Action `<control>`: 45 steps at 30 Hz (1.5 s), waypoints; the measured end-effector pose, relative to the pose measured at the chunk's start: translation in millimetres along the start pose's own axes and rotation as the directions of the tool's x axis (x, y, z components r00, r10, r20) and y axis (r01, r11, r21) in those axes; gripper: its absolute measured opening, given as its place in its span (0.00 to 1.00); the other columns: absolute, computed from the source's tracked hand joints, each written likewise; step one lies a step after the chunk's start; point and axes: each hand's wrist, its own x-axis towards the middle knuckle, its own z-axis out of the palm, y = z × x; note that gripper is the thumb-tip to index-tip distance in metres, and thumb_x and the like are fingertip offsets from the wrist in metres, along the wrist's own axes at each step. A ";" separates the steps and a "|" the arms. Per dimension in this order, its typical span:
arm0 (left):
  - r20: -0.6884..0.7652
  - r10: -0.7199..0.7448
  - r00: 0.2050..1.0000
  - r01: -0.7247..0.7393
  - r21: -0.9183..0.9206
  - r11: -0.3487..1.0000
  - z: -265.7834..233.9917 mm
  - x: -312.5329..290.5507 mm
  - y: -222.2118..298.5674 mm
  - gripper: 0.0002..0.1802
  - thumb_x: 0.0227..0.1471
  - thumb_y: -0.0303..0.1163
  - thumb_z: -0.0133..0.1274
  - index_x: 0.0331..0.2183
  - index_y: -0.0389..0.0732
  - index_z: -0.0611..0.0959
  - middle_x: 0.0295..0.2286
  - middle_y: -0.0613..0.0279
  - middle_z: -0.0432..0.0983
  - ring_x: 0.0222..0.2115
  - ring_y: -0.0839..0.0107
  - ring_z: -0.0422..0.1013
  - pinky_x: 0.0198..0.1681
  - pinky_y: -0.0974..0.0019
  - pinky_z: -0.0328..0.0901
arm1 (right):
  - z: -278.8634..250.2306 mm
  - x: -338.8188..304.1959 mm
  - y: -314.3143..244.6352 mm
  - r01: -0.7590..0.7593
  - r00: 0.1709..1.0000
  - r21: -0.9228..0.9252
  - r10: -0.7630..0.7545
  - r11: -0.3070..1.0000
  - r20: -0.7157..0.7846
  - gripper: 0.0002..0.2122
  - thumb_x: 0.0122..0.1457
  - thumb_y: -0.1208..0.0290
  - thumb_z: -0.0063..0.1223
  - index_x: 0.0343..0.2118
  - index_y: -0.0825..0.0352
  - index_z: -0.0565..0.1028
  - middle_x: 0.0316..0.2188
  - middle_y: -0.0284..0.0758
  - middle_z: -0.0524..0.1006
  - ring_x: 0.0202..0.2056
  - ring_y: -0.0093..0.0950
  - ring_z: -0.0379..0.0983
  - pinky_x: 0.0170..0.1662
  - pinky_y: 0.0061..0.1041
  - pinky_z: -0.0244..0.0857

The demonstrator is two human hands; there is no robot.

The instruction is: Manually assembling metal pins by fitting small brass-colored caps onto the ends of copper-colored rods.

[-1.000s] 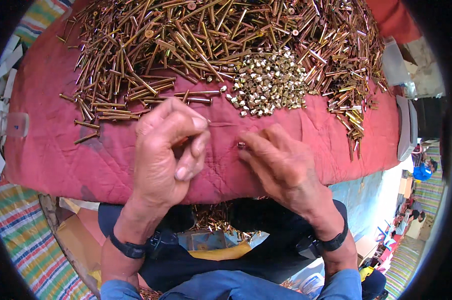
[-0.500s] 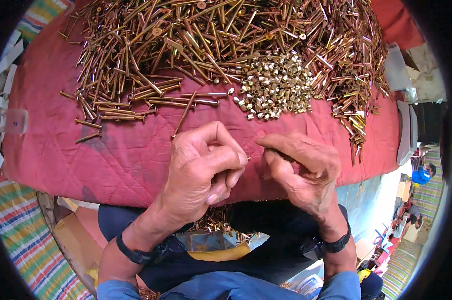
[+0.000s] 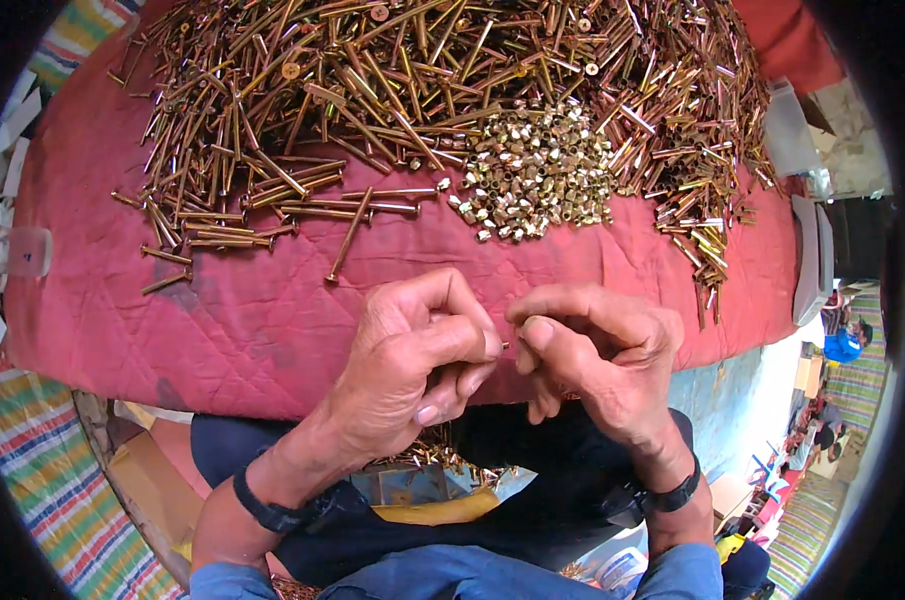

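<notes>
My left hand [image 3: 412, 360] and my right hand [image 3: 602, 350] meet fingertip to fingertip just above the near edge of a red quilted cloth [image 3: 172, 330]. Both pinch a small brass part [image 3: 505, 346], of which only a tip shows between the thumbs; the rest is hidden by the fingers. A big pile of long brass bolts [image 3: 422, 90] covers the far part of the cloth. In front of it lies a heap of small brass nuts [image 3: 537, 175]. One loose bolt [image 3: 350, 235] lies slanted on the cloth, closer to my left hand.
In my lap, below the hands, sits a container with brass parts [image 3: 422, 470]. A clear jar [image 3: 17, 250] stands at the cloth's left edge. White boxes [image 3: 807, 260] lie at the right edge. A striped mat [image 3: 42, 480] and a cardboard box [image 3: 152, 490] are lower left.
My hands were apart a second ago; they have drawn together and come nearer to my body, with the fingertips now touching around the small part.
</notes>
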 end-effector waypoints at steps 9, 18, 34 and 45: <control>-0.001 -0.011 1.000 0.011 -0.031 0.999 -3.9 -0.7 2.9 0.03 0.54 0.22 0.51 0.27 0.35 0.75 0.16 0.61 0.70 0.07 0.85 0.55 0.09 0.77 0.49 | -3.2 -0.7 -0.9 0.035 0.998 -0.036 -0.033 0.999 0.055 0.07 0.60 0.82 0.58 0.41 0.76 0.80 0.27 0.36 0.81 0.24 0.22 0.79 0.27 0.18 0.73; 0.101 -0.111 0.989 0.127 -0.162 0.979 -7.8 0.1 1.3 0.02 0.54 0.21 0.51 0.28 0.35 0.75 0.14 0.62 0.68 0.06 0.86 0.53 0.08 0.78 0.49 | -14.3 3.7 11.7 0.585 0.810 -0.455 -0.513 0.671 0.285 0.16 0.48 0.83 0.65 0.42 0.68 0.82 0.33 0.37 0.81 0.35 0.32 0.80 0.32 0.26 0.73; 0.073 0.117 0.990 -0.130 0.198 0.972 3.6 -0.1 -9.2 0.06 0.50 0.22 0.55 0.26 0.34 0.74 0.12 0.65 0.66 0.09 0.83 0.56 0.11 0.74 0.49 | -12.8 -7.5 16.9 0.493 0.870 -0.502 -0.424 0.711 0.253 0.02 0.58 0.80 0.59 0.30 0.69 0.76 0.21 0.35 0.72 0.21 0.32 0.71 0.20 0.31 0.62; 0.040 0.020 0.999 -0.020 -0.022 1.000 -1.4 5.1 -2.9 0.06 0.51 0.24 0.53 0.25 0.36 0.74 0.15 0.63 0.68 0.11 0.83 0.58 0.11 0.75 0.50 | -13.2 -7.1 15.2 0.323 0.945 -0.374 -0.315 0.870 0.083 0.12 0.61 0.66 0.53 0.37 0.73 0.78 0.26 0.36 0.79 0.27 0.25 0.78 0.29 0.23 0.71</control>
